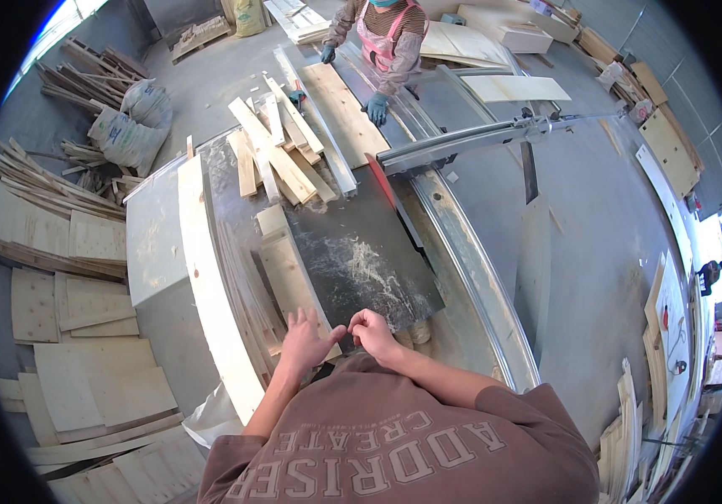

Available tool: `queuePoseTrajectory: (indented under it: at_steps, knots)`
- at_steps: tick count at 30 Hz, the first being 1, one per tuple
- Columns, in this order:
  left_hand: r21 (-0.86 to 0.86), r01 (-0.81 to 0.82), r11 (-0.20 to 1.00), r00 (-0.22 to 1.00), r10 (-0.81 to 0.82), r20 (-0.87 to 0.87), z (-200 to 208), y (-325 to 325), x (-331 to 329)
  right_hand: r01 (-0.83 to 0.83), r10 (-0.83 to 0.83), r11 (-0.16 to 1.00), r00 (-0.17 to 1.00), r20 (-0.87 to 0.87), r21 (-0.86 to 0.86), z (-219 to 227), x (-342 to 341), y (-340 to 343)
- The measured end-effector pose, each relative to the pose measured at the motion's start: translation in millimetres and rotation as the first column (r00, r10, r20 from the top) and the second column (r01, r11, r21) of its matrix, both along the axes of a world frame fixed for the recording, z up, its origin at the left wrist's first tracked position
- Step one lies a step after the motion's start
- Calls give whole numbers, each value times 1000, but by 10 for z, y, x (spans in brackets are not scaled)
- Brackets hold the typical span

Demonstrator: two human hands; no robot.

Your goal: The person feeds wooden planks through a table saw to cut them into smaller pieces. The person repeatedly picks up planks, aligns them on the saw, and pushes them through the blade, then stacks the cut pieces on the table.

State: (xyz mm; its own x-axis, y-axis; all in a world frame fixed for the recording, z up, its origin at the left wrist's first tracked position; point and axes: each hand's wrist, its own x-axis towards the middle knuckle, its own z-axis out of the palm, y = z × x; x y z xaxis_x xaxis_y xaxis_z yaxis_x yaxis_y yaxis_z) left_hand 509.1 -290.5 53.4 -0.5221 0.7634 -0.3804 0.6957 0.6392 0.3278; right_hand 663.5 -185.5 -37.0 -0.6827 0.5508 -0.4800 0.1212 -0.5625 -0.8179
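My left hand (309, 339) is open, fingers spread, over the near end of a pale wooden board (289, 267) on the saw table. Just right of it, my right hand (373, 333) is closed, its fingertips curled together near my left thumb. Whatever those fingertips may hold is too small to make out. Beyond both hands lies the dark tabletop (352, 260), strewn with sawdust. A stack of thin strips (243, 269) and a long pale plank (206, 260) run along the left side.
Across the table a co-worker (382, 42) in a pink apron rests gloved hands by a wide board (344, 105). Loose offcuts (273, 151) are heaped mid-table. A metal rail (474, 260) and a crosswise fence (478, 139) lie right. Stacked panels (96, 391) stand left.
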Motion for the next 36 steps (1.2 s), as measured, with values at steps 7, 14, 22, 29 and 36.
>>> queuePoseTrajectory:
  at_steps: [7, 14, 22, 29, 36]
  knots:
    - [-187, 118, 975, 989, -98, 114, -375, -2, -54, 125, -118, 981, 991, 55, -151, 50, 7, 76]
    - [-259, 215, 942, 971, -177, 163, -219, 154, -164, 141, -130, 970, 989, 69, -197, 104, -19, 100]
    - [-200, 208, 957, 976, -189, 111, -256, 64, -149, 141, -127, 974, 988, 87, -176, 86, -75, 82]
    - [-210, 223, 952, 971, -199, 131, -223, 19, -169, 126, -113, 978, 990, 85, -168, 24, -41, -47]
    - [-187, 257, 948, 966, -249, 63, -358, -179, -188, 129, -116, 982, 988, 100, -137, -64, -7, -195]
